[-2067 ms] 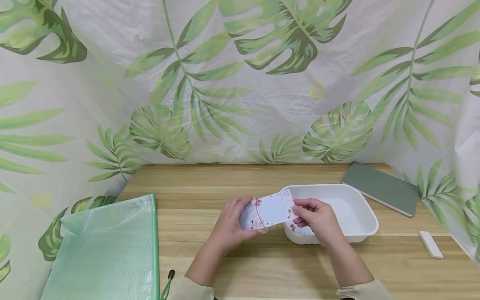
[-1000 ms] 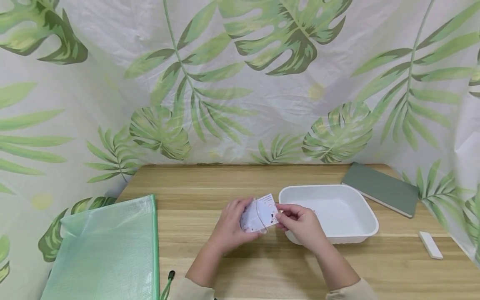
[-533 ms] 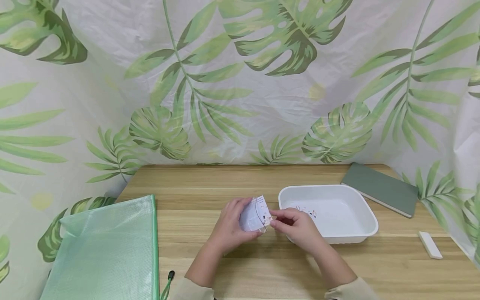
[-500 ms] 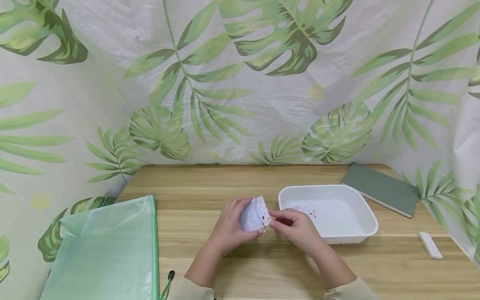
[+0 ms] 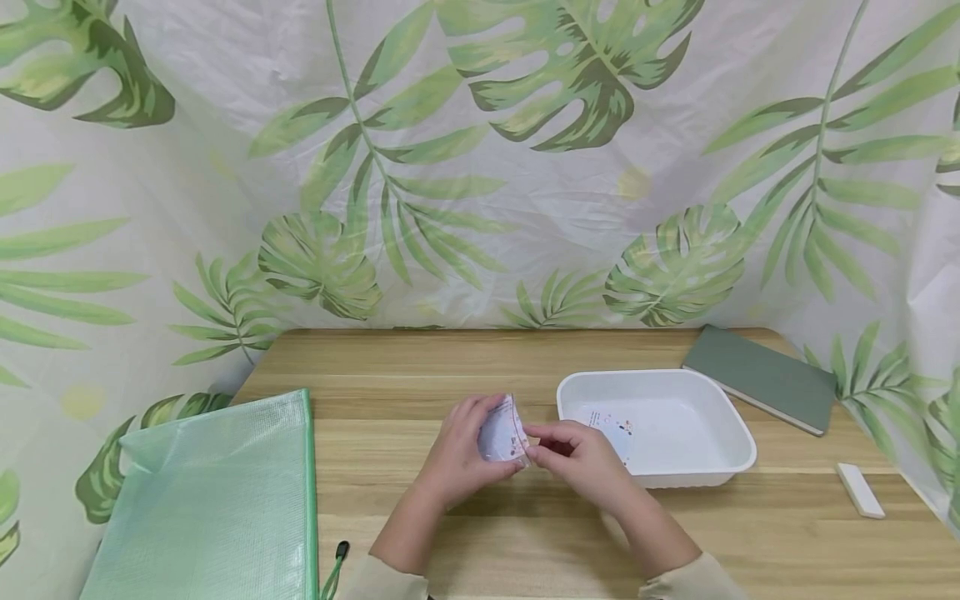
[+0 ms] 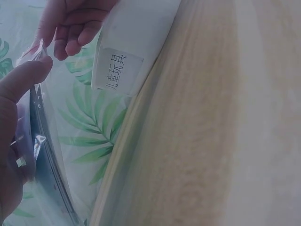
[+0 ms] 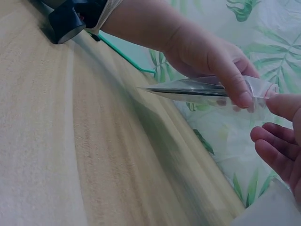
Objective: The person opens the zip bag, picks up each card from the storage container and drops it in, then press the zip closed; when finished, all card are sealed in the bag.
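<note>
My left hand grips a small clear plastic sleeve from the side, thumb below and fingers above in the head view. A stack of thin printed cards, whitish with small reddish and dark spots, sits inside it. At the sleeve's mouth my right hand pinches the edge with thumb and index finger, its other fingers curled below in the right wrist view. The hands hold the sleeve above the table, left of a white plastic tray. Another printed card lies in the tray, partly hidden by my right hand.
A green notebook lies behind the tray at the right, a small white block nearer. On the left lies a green mesh zipper bag with a cord pull. A leaf-print cloth hangs behind the wooden table.
A card that stuck far out of the sleeve has slid left into it, pushed by my right hand, which moved left. The left hand stayed put. More of the card in the tray shows.
</note>
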{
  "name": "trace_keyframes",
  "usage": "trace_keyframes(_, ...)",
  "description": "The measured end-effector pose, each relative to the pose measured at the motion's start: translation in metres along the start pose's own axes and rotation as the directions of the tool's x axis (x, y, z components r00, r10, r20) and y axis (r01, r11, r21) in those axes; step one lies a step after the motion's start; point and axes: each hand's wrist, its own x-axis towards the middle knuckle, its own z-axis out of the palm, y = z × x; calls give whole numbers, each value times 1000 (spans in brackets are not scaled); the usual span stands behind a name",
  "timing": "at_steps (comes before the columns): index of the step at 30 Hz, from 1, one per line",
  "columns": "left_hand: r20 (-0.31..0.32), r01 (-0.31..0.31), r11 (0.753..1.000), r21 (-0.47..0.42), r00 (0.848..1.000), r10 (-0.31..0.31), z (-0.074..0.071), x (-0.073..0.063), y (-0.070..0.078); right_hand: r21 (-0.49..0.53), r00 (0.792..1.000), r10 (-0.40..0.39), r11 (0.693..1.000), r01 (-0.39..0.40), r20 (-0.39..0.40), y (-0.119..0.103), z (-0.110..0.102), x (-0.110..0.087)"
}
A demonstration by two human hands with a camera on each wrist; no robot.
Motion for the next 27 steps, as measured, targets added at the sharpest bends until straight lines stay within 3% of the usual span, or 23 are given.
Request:
trace_keyframes(6,-1,0,1000,5,1000,0,0,1,-1,5,997,17,1000,-17,-70,3,-30,8)
trace_keyframes(10,-4,3,1000,-4,1000,-3,0,2,0,-84,985,137,986,-146,-104,14,-64,22)
trace_keyframes(15,1,11,1000,-15,1000,-11,-1,2,1,-286,947,316,904,-318,-54,37,-90,36)
trace_keyframes(22,1,15,1000,-19,1000,-15,0,1,1,-467,897,440,802,-374,38,57,-97,44)
trace_keyframes(27,5,20,999,-25,1000,-20,0,1,2,-566,869,492,733,-379,55,70,-99,46)
